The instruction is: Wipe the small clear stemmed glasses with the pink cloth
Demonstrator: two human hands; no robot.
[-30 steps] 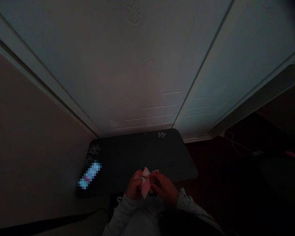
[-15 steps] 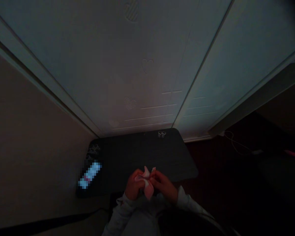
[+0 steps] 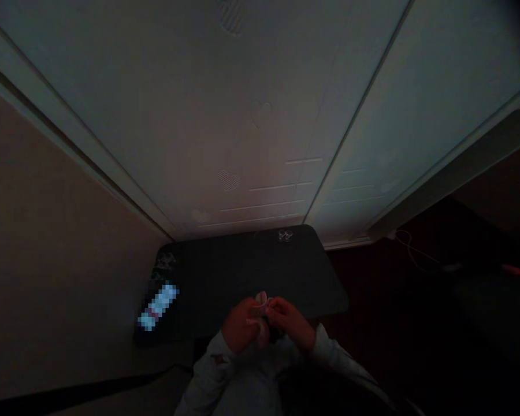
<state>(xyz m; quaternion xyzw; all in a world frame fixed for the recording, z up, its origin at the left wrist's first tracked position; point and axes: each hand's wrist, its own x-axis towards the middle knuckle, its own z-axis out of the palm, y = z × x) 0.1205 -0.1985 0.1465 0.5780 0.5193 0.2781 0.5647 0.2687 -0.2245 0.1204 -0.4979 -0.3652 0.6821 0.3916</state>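
Observation:
A small pink-and-white piece with soft, petal-like flaps point(image 3: 262, 331) is held between my two hands, over the near edge of the dark table. I cannot tell whether it is cloth or paper. My left hand point(image 3: 241, 325) is closed around its left side, covering much of it. On the other side, my right hand point(image 3: 291, 325) pinches its edge between thumb and fingers. Dim light hides the finer details of the grip.
On the dark table point(image 3: 225, 271), a pair of small clear rings point(image 3: 285, 235) lies near the back edge. A lit, blurred-out phone-like object point(image 3: 158, 307) is at the left, by a clear crumpled item point(image 3: 165, 262). White panels point(image 3: 260, 150) rise behind.
My left hand has turned further over the pink-and-white piece, so less of its flaps shows. The lower flap has shortened from view. My right hand still pinches it.

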